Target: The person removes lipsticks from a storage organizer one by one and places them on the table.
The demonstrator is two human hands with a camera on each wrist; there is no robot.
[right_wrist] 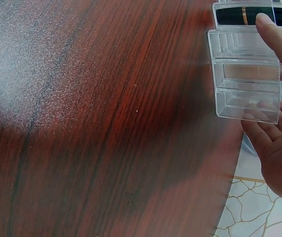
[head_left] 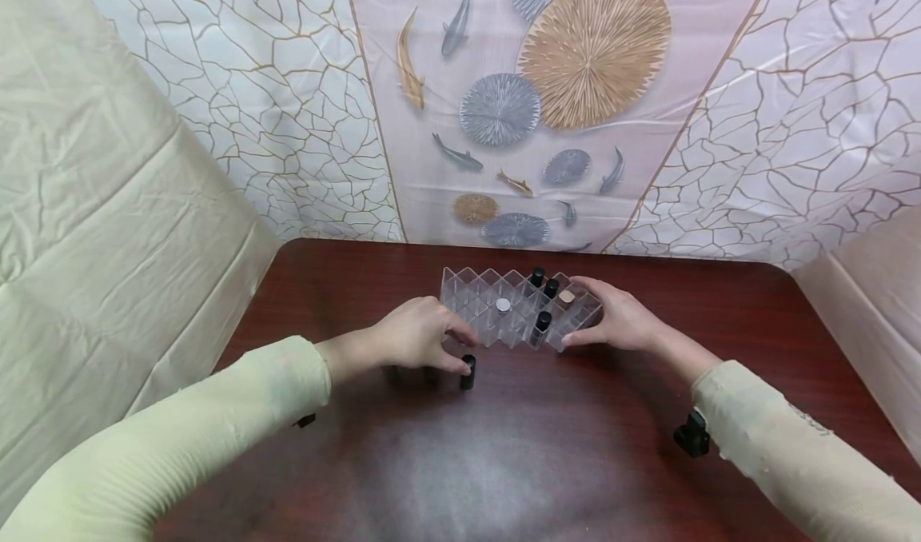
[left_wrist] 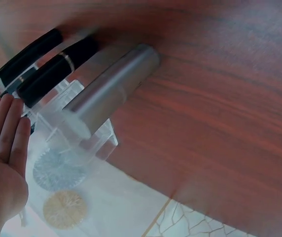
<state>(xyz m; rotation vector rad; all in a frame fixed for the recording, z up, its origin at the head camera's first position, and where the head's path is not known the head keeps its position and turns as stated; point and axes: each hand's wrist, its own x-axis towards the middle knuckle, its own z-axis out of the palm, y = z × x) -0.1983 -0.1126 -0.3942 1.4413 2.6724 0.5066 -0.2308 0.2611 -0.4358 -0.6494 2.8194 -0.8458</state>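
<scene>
A clear plastic lipstick organizer (head_left: 489,330) with zigzag rows of compartments stands on the table. My right hand (head_left: 622,314) grips its right end, thumb at the front and fingers behind. In the right wrist view the thumb lies over a compartment holding a black lipstick (right_wrist: 229,16) with a gold ring. Near the organizer's front left, my left hand (head_left: 417,334) has thumb and fingers apart, thumb tip right at an upright black lipstick (head_left: 468,374). The left wrist view shows a silver tube (left_wrist: 114,91) and a gold-ringed black lipstick (left_wrist: 57,71) standing beside that hand.
The organizer also holds several black-capped tubes, including one at its front (head_left: 542,324), a white-topped tube (head_left: 503,305) and a tan-topped tube (head_left: 567,297). The dark red wooden table (head_left: 489,462) meets a patterned curtain (head_left: 309,126) at the back.
</scene>
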